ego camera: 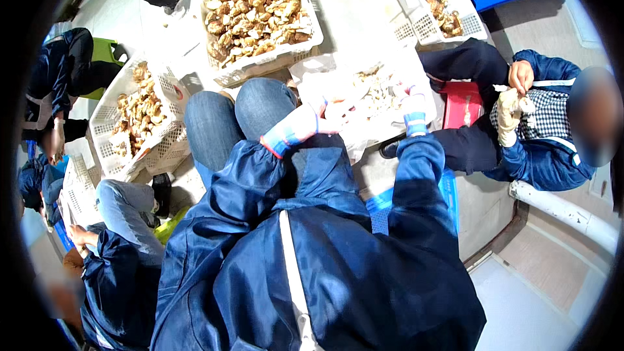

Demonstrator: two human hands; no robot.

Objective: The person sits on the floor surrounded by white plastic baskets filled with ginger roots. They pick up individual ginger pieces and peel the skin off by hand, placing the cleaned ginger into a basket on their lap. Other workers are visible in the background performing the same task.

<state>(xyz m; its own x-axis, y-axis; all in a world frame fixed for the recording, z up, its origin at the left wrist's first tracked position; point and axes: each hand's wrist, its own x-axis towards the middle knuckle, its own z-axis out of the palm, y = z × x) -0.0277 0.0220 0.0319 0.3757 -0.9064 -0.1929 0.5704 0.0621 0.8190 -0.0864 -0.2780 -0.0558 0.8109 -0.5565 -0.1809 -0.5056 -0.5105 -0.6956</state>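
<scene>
A bright white container [317, 74], lined with what looks like plastic film, stands right in front of my knees. Small pale mushroom pieces [373, 87] lie in it, partly washed out by glare. My left hand [319, 119], in a whitish glove with a blue and red cuff, reaches over its near left side, fingers bent. The glare hides whether those fingers hold anything. On the right side of the container is my right hand [413, 107], gloved alike, close to the rim and the pieces. Its fingertips are too bright to make out.
A white plastic crate [265, 61] heaped with brown mushrooms [256, 7] stands ahead. More mushroom crates are at left [105, 124] and far right [426, 34]. One co-worker [546, 122] sits close on my right; another [122, 263] is on my left. A white pipe [560, 214] runs behind the right.
</scene>
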